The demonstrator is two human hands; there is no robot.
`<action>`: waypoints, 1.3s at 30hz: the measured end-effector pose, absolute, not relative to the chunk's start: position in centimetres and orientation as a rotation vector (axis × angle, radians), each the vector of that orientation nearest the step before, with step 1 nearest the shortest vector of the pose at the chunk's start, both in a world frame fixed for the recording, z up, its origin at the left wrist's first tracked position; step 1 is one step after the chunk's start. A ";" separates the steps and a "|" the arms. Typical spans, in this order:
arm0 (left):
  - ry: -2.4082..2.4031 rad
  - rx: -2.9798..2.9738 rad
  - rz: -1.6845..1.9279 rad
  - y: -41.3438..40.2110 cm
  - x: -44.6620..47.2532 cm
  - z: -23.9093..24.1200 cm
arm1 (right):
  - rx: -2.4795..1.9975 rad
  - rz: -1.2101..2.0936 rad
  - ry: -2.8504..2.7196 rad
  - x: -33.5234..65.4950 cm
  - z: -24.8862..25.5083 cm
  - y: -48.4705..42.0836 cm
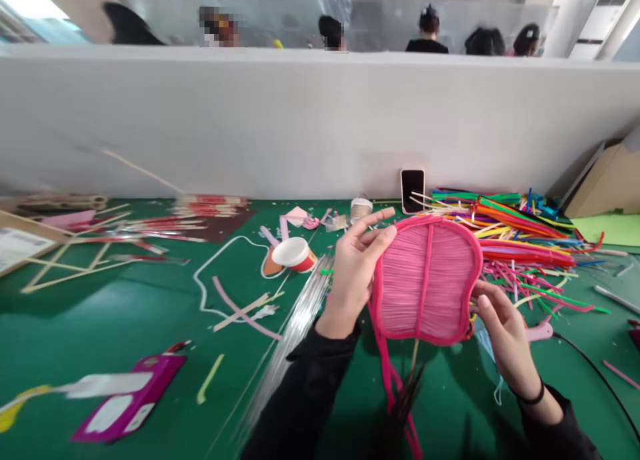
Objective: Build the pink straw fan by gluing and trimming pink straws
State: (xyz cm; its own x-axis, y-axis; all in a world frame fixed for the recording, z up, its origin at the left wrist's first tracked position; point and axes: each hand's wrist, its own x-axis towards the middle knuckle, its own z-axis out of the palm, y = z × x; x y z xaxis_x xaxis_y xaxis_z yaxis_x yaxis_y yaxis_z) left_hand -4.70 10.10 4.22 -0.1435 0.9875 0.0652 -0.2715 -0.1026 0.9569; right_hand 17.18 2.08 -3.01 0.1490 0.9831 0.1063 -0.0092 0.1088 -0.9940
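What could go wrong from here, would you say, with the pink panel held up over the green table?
The left hand pinches the pink panel at an upper corner; a hard squeeze might bend it. The pink chenille stems dangling below could snag if the panel is turned. The pink corded tool appears close to the right hand, so it might get knocked.

The panel (400, 280) is pink, finely striped crosswise; the bench (165, 320) is green, the partition (280, 127) pale grey, the sleeves (305, 393) black.
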 end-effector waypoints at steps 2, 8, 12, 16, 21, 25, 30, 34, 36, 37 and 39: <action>1.028 1.004 1.554 10.1 -3.9 4.4 | -1.215 0.839 -1.099 17.3 -2.2 2.6; 1.106 1.054 1.647 8.7 -2.7 4.3 | -1.142 0.458 -1.352 19.5 1.0 3.4; 1.205 1.138 1.877 7.9 -3.2 5.1 | -1.025 0.499 -1.382 19.7 3.3 4.4; 1.290 1.208 2.160 7.8 -3.8 5.4 | -0.983 0.563 -1.369 18.1 4.7 5.6; 1.324 1.292 2.282 7.3 -3.9 5.5 | -0.910 0.715 -1.405 15.2 5.5 6.0; 1.292 1.393 2.316 6.3 -3.8 5.7 | -0.926 0.365 -1.546 13.9 7.7 6.3; 1.210 1.479 2.248 5.1 -3.4 5.6 | -0.892 0.027 -1.770 13.4 10.9 7.2; 1.134 1.528 2.280 4.7 -3.1 5.3 | -0.876 0.276 -1.827 13.3 11.9 7.4; 1.111 1.532 2.285 4.6 -3.1 5.2 | -0.899 0.395 -1.844 13.4 12.2 7.3; 1.105 1.526 2.283 4.6 -3.0 5.1 | -0.907 0.447 -1.854 13.5 12.4 7.2; 1.097 1.515 2.283 4.5 -3.1 5.1 | -0.916 0.540 -1.864 13.6 12.8 7.1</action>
